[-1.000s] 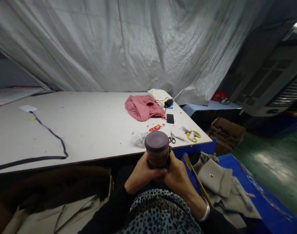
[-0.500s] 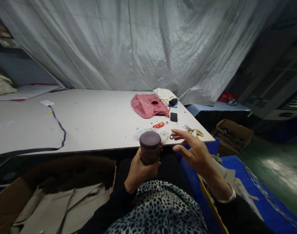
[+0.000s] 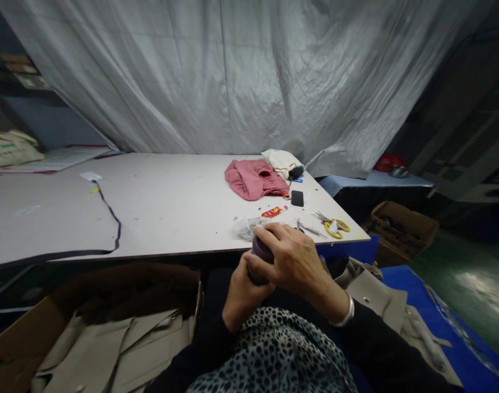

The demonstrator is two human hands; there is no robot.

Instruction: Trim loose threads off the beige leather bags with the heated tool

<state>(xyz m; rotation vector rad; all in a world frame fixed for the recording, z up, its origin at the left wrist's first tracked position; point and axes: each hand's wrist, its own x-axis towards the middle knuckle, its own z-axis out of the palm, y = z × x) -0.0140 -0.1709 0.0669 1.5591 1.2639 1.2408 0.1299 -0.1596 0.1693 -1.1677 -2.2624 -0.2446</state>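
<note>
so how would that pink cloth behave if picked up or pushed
The pink cloth likely droops when lifted, given its soft creases. Pushed, it would probably bunch rather than roll, since it lies slumped on the table.

We see a muted purple lidded cup [image 3: 262, 251], black sleeves [image 3: 391, 346], and a pale blue-grey garment [image 3: 274, 355] with black leopard spots. The tabletop [image 3: 171, 202] is off-white, the cloth [image 3: 249, 183] dusty pink, the bag [image 3: 279, 160] cream, the scissors [image 3: 328, 225] yellow-handled, the curtain [image 3: 249, 76] silver-grey.

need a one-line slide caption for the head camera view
Left hand around a dark lidded cup, right hand gripping its lid, at a white table.
</note>
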